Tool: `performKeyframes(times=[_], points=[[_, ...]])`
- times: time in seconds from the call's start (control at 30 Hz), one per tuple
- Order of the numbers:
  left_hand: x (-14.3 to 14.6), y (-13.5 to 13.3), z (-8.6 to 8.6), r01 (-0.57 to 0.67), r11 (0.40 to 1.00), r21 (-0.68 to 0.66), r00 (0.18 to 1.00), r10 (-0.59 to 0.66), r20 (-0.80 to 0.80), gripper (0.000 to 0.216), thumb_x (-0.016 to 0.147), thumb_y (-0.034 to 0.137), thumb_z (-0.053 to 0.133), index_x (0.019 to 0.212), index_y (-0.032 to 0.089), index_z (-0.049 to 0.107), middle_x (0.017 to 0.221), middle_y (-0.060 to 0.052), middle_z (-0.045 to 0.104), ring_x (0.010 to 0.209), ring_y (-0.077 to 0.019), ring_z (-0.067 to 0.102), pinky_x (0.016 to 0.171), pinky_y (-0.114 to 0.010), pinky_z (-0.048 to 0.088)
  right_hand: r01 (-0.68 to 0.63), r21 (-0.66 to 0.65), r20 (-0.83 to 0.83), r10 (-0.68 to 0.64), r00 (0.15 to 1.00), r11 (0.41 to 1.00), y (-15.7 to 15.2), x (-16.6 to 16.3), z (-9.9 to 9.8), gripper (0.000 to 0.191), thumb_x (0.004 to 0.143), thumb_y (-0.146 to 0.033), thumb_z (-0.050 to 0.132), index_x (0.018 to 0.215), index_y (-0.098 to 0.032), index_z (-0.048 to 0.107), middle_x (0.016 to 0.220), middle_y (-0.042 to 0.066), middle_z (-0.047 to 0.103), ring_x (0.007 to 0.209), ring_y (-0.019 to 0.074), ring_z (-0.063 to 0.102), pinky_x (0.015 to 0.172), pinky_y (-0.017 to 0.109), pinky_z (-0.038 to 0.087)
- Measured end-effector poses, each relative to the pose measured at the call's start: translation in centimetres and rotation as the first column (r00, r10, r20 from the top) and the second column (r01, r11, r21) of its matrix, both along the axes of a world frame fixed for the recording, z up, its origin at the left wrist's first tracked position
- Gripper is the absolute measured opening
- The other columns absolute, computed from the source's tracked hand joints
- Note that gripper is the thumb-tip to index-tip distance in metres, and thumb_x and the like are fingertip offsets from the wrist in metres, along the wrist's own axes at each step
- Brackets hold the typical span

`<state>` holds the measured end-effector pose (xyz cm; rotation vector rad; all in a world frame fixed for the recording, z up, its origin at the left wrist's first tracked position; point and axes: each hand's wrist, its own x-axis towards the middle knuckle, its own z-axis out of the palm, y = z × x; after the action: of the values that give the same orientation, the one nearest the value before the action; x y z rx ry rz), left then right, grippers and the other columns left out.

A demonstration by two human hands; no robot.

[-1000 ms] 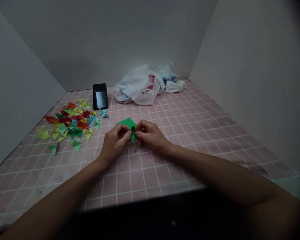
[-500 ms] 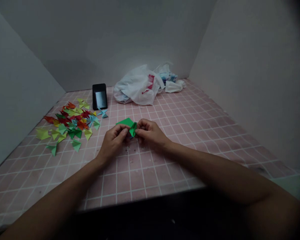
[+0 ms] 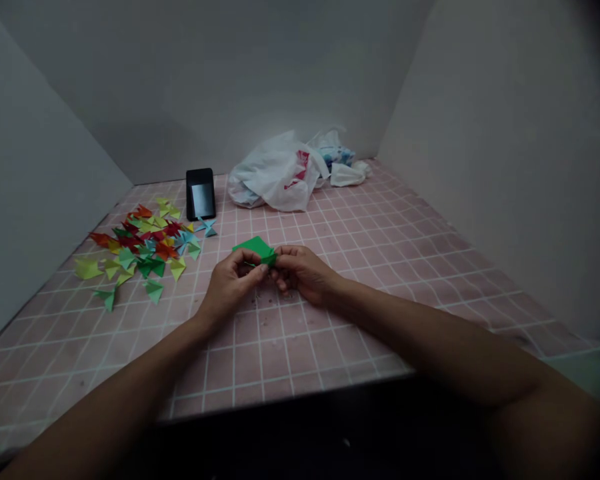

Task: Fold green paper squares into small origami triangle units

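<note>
- Forearms angle inward; left hand and right hand pinch a folded green paper between them.
- It sits over the surface, nearer than a green sheet.
- The white bag's red print is illegible.

Dim light, dark blurred edges.

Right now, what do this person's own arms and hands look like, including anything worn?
The ungloved left hand and ungloved right hand show no rings, though some fingers are hidden. The bare left forearm and bare right forearm taper toward the wrists, with no sleeve, watch, bracelet or cable in view. Dim light obscures finer markings.
</note>
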<state>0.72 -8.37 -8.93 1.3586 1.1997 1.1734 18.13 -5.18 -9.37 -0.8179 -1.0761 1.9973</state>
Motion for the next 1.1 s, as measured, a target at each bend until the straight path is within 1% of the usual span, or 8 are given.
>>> performKeyframes(times=[0.17, 0.37, 0.6, 0.7, 0.77, 0.87, 0.97, 1.1], points=[[0.2, -0.2, -0.1, -0.003, 0.997, -0.079, 0.997, 0.009, 0.077, 0.028, 0.076, 0.036, 0.081, 0.086, 0.019, 0.062, 0.078, -0.002, 0.074, 0.071, -0.0166, 0.070, 0.071, -0.031, 0.057, -0.002, 0.031, 0.017, 0.001, 1.000, 1.000, 0.0, 0.0, -0.1, 0.016, 0.077, -0.024, 0.073, 0.075, -0.018, 0.058, 0.063, -0.003, 0.064, 0.044, 0.0070, 0.052, 0.041, 0.018, 0.043], [0.1, -0.3, -0.4, -0.089, 0.996, -0.030, 0.993, 0.090, 0.073, 0.024, 0.076, 0.031, 0.080, 0.084, 0.019, 0.061, 0.080, 0.000, 0.071, 0.073, -0.0153, 0.068, 0.071, -0.029, 0.056, 0.016, 0.187, 0.025, -0.021, 0.999, 0.982, -0.2, -0.1, -0.3, 0.018, 0.076, -0.021, 0.070, 0.084, -0.020, 0.054, 0.068, -0.004, 0.064, 0.050, 0.0084, 0.056, 0.048, 0.021, 0.047], [0.5, -0.6, 0.2, -0.058, 0.998, -0.033, 0.990, 0.062, 0.123, 0.029, 0.074, 0.029, 0.082, 0.087, 0.019, 0.058, 0.081, 0.002, 0.067, 0.072, -0.0130, 0.068, 0.071, -0.028, 0.057, 0.036, 0.299, 0.114, -0.073, 0.991, 0.954, -0.3, -0.2, -0.4, 0.019, 0.078, -0.027, 0.069, 0.083, -0.022, 0.051, 0.065, -0.006, 0.058, 0.049, 0.0087, 0.052, 0.047, 0.022, 0.041], [0.7, -0.8, 0.8, -0.071, 0.997, 0.038, 0.992, 0.066, 0.112, 0.034, 0.074, 0.028, 0.082, 0.097, 0.020, 0.059, 0.087, 0.003, 0.066, 0.075, -0.0128, 0.068, 0.072, -0.027, 0.059, 0.017, 0.362, 0.165, -0.082, 0.983, 0.932, -0.3, -0.2, -0.2, 0.017, 0.079, -0.027, 0.067, 0.081, -0.023, 0.050, 0.060, -0.007, 0.055, 0.048, 0.0094, 0.050, 0.046, 0.022, 0.038], [0.7, -0.8, 0.9, -0.062, 0.996, 0.063, 0.994, 0.056, 0.093, 0.032, 0.075, 0.028, 0.080, 0.098, 0.020, 0.059, 0.085, 0.003, 0.065, 0.074, -0.0124, 0.068, 0.072, -0.026, 0.059, 0.003, 0.405, 0.198, -0.091, 0.976, 0.914, -0.3, -0.2, -0.1, 0.015, 0.079, -0.026, 0.064, 0.080, -0.023, 0.050, 0.058, -0.008, 0.053, 0.048, 0.0098, 0.049, 0.046, 0.023, 0.038], [0.6, -0.7, 0.8, -0.078, 0.992, 0.096, 0.995, 0.071, 0.071, 0.029, 0.077, 0.029, 0.079, 0.097, 0.020, 0.060, 0.084, 0.003, 0.065, 0.072, -0.0122, 0.067, 0.071, -0.027, 0.059, 0.008, 0.468, 0.225, -0.127, 0.966, 0.884, -0.3, -0.1, 0.0, 0.014, 0.079, -0.027, 0.064, 0.079, -0.023, 0.050, 0.059, -0.008, 0.051, 0.049, 0.0097, 0.047, 0.047, 0.023, 0.036], [0.5, -0.8, 0.5, -0.117, 0.976, 0.183, 0.993, 0.112, 0.035, 0.027, 0.076, 0.026, 0.080, 0.098, 0.021, 0.064, 0.088, 0.002, 0.066, 0.077, -0.0136, 0.068, 0.074, -0.027, 0.059, 0.012, 0.531, 0.243, -0.166, 0.956, 0.847, -0.4, 0.0, 0.2, 0.012, 0.080, -0.026, 0.063, 0.078, -0.022, 0.051, 0.061, -0.007, 0.050, 0.053, 0.0098, 0.046, 0.049, 0.024, 0.035], [0.3, -0.9, 0.4, -0.102, 0.971, 0.216, 0.992, 0.115, -0.048, 0.013, 0.080, 0.025, 0.076, 0.088, 0.020, 0.068, 0.084, 0.000, 0.068, 0.079, -0.0152, 0.067, 0.075, -0.027, 0.055, 0.005, 0.566, 0.237, -0.169, 0.957, 0.825, -0.4, 0.1, 0.5, 0.013, 0.080, -0.026, 0.064, 0.078, -0.022, 0.052, 0.065, -0.005, 0.051, 0.057, 0.0105, 0.047, 0.051, 0.024, 0.036]])
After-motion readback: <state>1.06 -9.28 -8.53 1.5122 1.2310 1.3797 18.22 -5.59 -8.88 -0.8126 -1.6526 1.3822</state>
